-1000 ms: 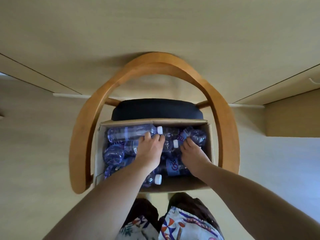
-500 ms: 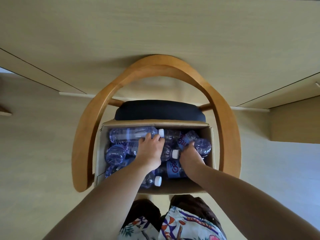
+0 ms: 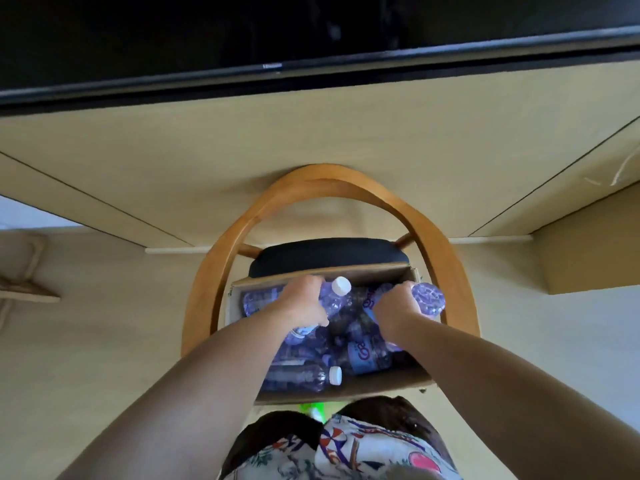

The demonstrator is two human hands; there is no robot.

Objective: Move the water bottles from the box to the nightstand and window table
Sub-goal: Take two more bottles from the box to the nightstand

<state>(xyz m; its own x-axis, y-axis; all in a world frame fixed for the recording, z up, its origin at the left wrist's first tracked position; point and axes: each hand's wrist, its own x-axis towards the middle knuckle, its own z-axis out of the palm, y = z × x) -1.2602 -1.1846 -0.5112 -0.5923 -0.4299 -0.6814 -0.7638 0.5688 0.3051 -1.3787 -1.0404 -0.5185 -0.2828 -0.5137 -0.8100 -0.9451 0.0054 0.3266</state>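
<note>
1. Cardboard box (image 3: 420, 377) on chair (image 3: 207, 289): lower water bottles (image 3: 301, 374) murky, partly hidden by forearms.
2. Left hand (image 3: 301, 301) and right hand (image 3: 393, 306) fingers each curled round a bottle.
3. Both gripped bottles (image 3: 334, 294) now lifted versus earlier.

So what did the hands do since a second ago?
Each hand closed round a bottle and lifted it: the left hand holds one with its white cap up, the right hand holds one bottom-up. The view also tipped up. The box stayed on the chair, other bottles inside.
</note>
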